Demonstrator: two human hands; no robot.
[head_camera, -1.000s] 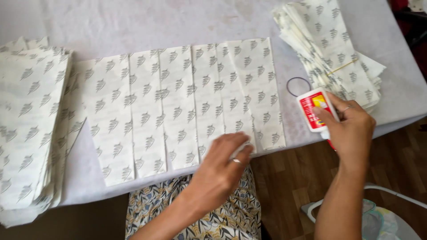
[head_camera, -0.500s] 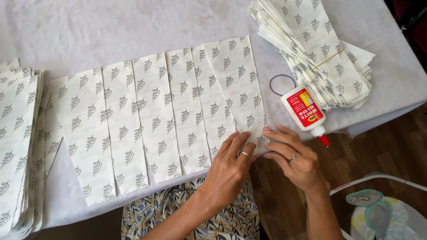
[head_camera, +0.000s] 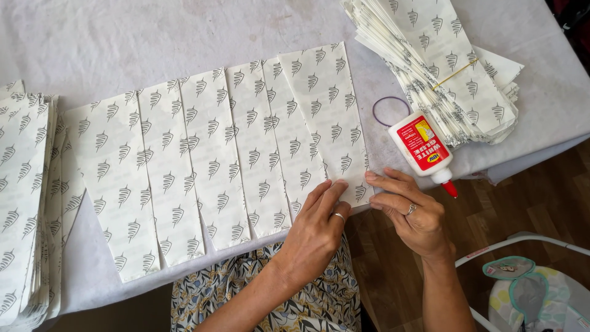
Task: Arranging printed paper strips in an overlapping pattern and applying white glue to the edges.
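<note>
Several white paper bags with a grey leaf print (head_camera: pixel 246 147) lie overlapped in a row on a white-covered table (head_camera: pixel 123 37). My left hand (head_camera: pixel 319 224) rests flat on the bottom edge of the rightmost bag (head_camera: pixel 332 117), fingers together, a ring on one finger. My right hand (head_camera: pixel 409 209) pinches that bag's lower right corner with its fingertips. A white glue bottle with a red label and red tip (head_camera: pixel 423 150) lies on the table just above my right hand, untouched.
A tall stack of the same bags (head_camera: pixel 448 61), bound with a rubber band, sits at the far right. Another stack (head_camera: pixel 24 203) lies at the left. A loose purple rubber band (head_camera: pixel 388 109) lies by the bottle. Wood floor and a baby seat (head_camera: pixel 528 289) are to the right.
My right hand let go of the glue bottle, which now lies on the table, and moved down to the rightmost bag's corner. My left hand slid toward that same edge.
</note>
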